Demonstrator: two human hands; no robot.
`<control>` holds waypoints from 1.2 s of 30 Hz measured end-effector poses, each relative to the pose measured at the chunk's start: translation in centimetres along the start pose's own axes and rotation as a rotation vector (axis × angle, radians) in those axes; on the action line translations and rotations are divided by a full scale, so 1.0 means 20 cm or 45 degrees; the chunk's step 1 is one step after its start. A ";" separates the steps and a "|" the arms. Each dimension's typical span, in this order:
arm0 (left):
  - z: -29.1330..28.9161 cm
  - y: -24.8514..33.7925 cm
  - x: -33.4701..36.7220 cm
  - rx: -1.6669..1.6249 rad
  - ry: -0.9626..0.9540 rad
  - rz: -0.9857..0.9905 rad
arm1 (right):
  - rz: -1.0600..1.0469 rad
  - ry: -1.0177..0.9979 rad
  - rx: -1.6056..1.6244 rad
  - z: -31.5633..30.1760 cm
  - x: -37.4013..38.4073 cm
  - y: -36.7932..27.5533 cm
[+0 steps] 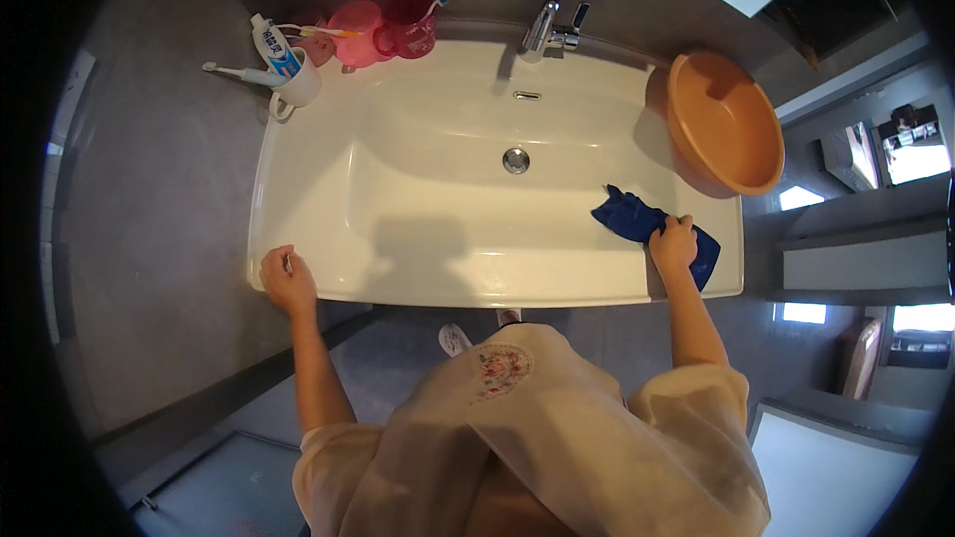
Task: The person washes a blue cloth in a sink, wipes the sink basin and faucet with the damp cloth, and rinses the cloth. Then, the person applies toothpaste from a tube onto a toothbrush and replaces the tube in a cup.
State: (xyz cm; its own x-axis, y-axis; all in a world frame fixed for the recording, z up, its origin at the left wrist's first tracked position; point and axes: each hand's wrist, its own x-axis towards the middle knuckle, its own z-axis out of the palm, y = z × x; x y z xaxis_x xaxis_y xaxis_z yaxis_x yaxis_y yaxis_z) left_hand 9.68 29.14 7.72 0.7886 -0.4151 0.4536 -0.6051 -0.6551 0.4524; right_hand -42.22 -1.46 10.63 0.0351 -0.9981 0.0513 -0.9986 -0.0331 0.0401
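Observation:
A dark blue cloth (631,217) lies crumpled across the right rim of the white washbasin (438,209), its left end reaching over the bowl. My right hand (674,242) presses down on it with the fingers closed round a fold. On the basin's front left corner rests my left hand (288,278), its fingers curled into a loose fist with nothing visible inside. Behind the right hand, an orange plastic tub (731,124) sits tilted on the back right corner of the basin.
A chrome faucet (542,32) stands at the back, above the drain (515,161). At the back left are a white mug (298,87) with a toothpaste tube (276,48) and electric toothbrush (244,74), a pink cup (358,32) and a red cup (411,28) with a toothbrush.

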 end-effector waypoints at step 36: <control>-0.02 0.08 0.03 -0.002 0.052 -0.070 | -1.188 0.543 0.685 0.13 0.73 -1.97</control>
State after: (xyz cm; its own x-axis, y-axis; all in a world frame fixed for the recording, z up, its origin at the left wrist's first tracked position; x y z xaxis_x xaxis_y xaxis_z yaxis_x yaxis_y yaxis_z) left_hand 9.16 28.10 9.07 0.8156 -0.3526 0.4587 -0.5612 -0.6752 0.4787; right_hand -2.51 -14.93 7.29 0.6748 -0.4786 0.5618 -0.4616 -0.8676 -0.1847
